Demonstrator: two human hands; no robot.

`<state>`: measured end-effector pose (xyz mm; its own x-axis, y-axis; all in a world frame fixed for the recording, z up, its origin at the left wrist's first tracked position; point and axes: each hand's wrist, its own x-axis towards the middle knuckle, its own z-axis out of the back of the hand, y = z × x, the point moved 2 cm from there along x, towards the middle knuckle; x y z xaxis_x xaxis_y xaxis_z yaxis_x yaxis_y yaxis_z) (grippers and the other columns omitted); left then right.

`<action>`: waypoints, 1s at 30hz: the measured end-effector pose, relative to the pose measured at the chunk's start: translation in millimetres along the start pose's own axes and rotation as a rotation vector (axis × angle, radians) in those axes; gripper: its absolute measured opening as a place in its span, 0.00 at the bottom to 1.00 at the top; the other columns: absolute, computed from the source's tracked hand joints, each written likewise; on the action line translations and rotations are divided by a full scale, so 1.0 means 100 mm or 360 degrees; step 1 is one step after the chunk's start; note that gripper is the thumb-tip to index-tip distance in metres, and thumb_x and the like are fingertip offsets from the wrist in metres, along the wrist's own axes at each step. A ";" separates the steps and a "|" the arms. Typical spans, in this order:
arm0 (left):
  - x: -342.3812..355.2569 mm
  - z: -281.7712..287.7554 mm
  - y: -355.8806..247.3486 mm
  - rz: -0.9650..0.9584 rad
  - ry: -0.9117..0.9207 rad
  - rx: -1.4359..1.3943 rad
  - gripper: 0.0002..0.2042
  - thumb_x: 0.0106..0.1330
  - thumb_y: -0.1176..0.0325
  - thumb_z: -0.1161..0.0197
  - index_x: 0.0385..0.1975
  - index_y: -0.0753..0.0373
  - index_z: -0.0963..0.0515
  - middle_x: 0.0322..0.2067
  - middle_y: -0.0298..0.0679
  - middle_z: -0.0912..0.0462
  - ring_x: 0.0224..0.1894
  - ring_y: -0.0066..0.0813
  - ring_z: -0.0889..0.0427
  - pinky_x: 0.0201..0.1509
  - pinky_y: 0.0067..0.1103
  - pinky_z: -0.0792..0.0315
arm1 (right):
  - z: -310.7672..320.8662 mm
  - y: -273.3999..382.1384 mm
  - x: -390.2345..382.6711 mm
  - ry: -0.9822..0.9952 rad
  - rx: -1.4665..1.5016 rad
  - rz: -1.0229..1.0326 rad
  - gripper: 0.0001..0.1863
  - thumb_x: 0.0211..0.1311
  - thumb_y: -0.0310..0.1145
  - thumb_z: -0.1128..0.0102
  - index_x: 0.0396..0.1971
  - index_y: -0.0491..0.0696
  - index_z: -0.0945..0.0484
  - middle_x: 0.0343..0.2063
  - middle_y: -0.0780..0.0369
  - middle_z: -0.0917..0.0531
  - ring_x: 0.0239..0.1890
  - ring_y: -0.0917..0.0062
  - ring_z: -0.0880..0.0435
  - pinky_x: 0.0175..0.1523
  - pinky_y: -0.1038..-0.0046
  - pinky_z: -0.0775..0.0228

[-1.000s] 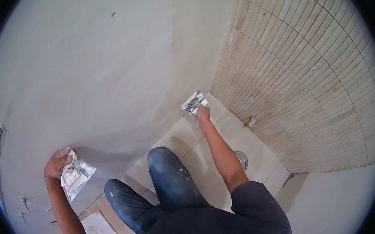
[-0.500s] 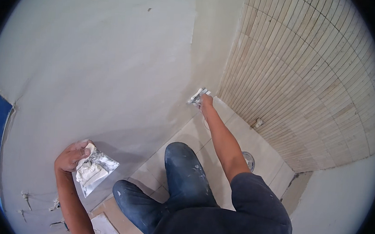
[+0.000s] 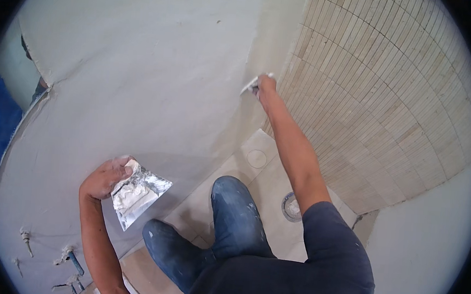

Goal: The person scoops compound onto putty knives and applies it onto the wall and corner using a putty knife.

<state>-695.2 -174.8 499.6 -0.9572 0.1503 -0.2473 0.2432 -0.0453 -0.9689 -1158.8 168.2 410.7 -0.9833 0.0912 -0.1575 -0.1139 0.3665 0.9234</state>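
Note:
At the lower left, my left hand (image 3: 106, 179) grips a wide metal putty knife (image 3: 154, 185) that carries a lump of white paste (image 3: 134, 194). My right hand (image 3: 264, 86) is raised against the pale wall (image 3: 113, 100) beside the tiled corner, closed on a second putty knife (image 3: 248, 86). This blade is tilted at a smoother beige vertical band (image 3: 268, 34) of the wall, and my fingers partly hide it.
Narrow beige tiles (image 3: 375, 102) cover the wall at the right. The tiled floor (image 3: 260, 184) has a round container (image 3: 291, 208) and a cardboard sheet (image 3: 150, 275) on it. Pipe stubs (image 3: 74, 261) stick out of the left wall. A blue surface (image 3: 4, 142) shows beyond its edge.
My right hand has moved up the wall along the corner band with its knife. My left hand, still holding the loaded knife, has risen and moved rightward in view. The view has shifted slightly.

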 end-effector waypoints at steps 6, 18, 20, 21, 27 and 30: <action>0.01 -0.10 -0.04 -0.0028 -0.0053 -0.0057 0.13 0.68 0.61 0.37 0.42 0.65 0.23 0.34 0.32 0.19 0.36 0.18 0.23 0.41 0.19 0.29 | -0.61 1.45 -0.56 0.0049 -0.0479 0.0626 0.14 0.62 0.30 0.47 0.38 0.34 0.21 0.36 0.47 0.17 0.37 0.61 0.15 0.41 0.58 0.25; 0.05 -0.07 0.02 -0.0001 -0.0201 0.0028 0.15 0.64 0.59 0.34 0.40 0.65 0.23 0.32 0.30 0.21 0.35 0.19 0.23 0.40 0.19 0.30 | 1.33 -1.74 0.26 -0.0390 -0.0268 -0.0028 0.17 0.62 0.35 0.45 0.41 0.36 0.18 0.35 0.53 0.15 0.37 0.65 0.15 0.37 0.61 0.25; -0.18 -0.03 0.02 0.0055 -0.0337 0.0116 0.15 0.63 0.59 0.34 0.40 0.65 0.23 0.31 0.30 0.21 0.35 0.19 0.23 0.40 0.19 0.30 | 1.08 -2.37 0.07 -0.0319 -0.0095 -0.0236 0.16 0.60 0.33 0.46 0.40 0.38 0.18 0.33 0.54 0.15 0.35 0.65 0.16 0.33 0.60 0.25; -0.10 -0.06 0.01 0.0033 -0.0291 0.0085 0.15 0.63 0.59 0.34 0.40 0.65 0.22 0.32 0.30 0.21 0.35 0.19 0.24 0.40 0.19 0.30 | 1.27 -2.52 0.24 -0.0318 -0.0153 -0.0338 0.13 0.62 0.34 0.47 0.41 0.44 0.19 0.35 0.57 0.16 0.34 0.66 0.16 0.34 0.58 0.26; -0.16 0.00 0.01 0.0096 -0.0294 0.0170 0.17 0.64 0.57 0.33 0.41 0.65 0.22 0.34 0.29 0.22 0.37 0.19 0.26 0.43 0.18 0.32 | 0.97 -2.82 0.31 -0.0252 -0.0175 -0.0564 0.11 0.64 0.34 0.50 0.40 0.51 0.20 0.35 0.61 0.17 0.33 0.67 0.18 0.33 0.56 0.26; -0.18 0.05 0.02 0.0066 -0.0326 0.0369 0.17 0.65 0.56 0.33 0.42 0.65 0.22 0.34 0.28 0.22 0.38 0.19 0.27 0.45 0.18 0.33 | 0.79 -2.57 0.28 -0.0289 -0.0138 -0.0606 0.10 0.65 0.34 0.51 0.40 0.52 0.20 0.34 0.61 0.18 0.33 0.68 0.18 0.32 0.57 0.27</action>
<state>-678.7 -182.5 502.2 -0.9647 -0.0574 -0.2572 0.2629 -0.2745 -0.9249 -1146.3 149.5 141.4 -0.8286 0.1289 -0.5448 -0.4832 0.3268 0.8122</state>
